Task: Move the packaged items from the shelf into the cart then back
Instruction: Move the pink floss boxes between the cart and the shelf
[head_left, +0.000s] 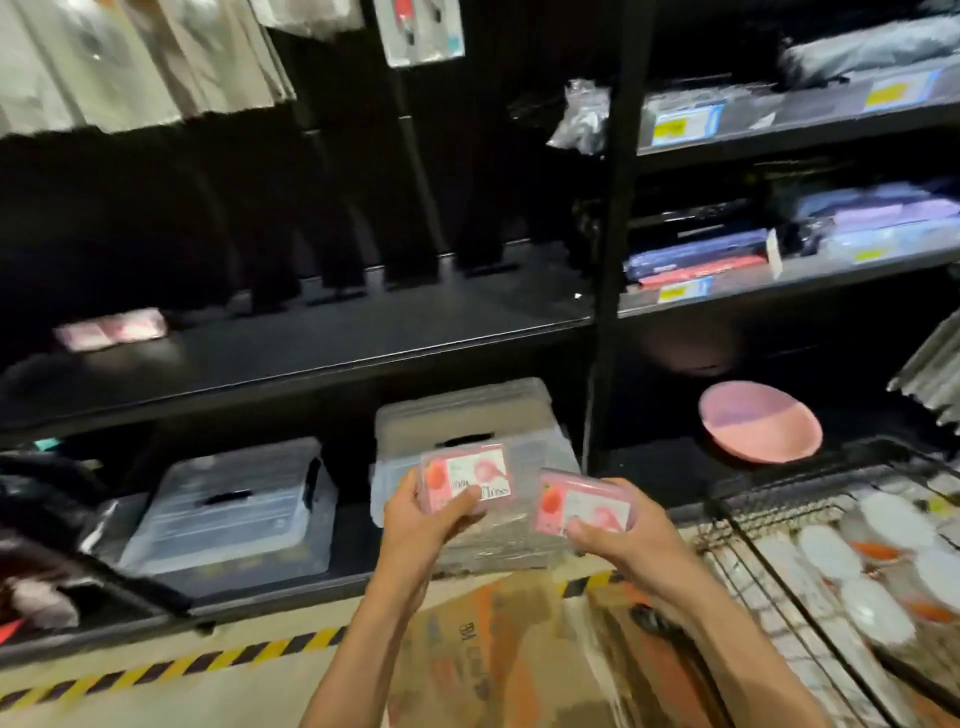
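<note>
The left hand (421, 512) holds one pink pack (466, 476), fingers curled around it. The right hand (626, 535) grips another pink pack (579, 501). Both packs are up in front of the dark shelf (322, 338), beside the wire cart (810, 525).

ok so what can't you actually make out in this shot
- Print on the pink pack in the left hand: head view, motion blur.
- Back of the pink pack in the right hand: faces away from the camera.
- Pink pack on the middle shelf: blurred, in shadow.
- Wire cart: cut off by the right and bottom edges.
- Price tags: too small.
</note>
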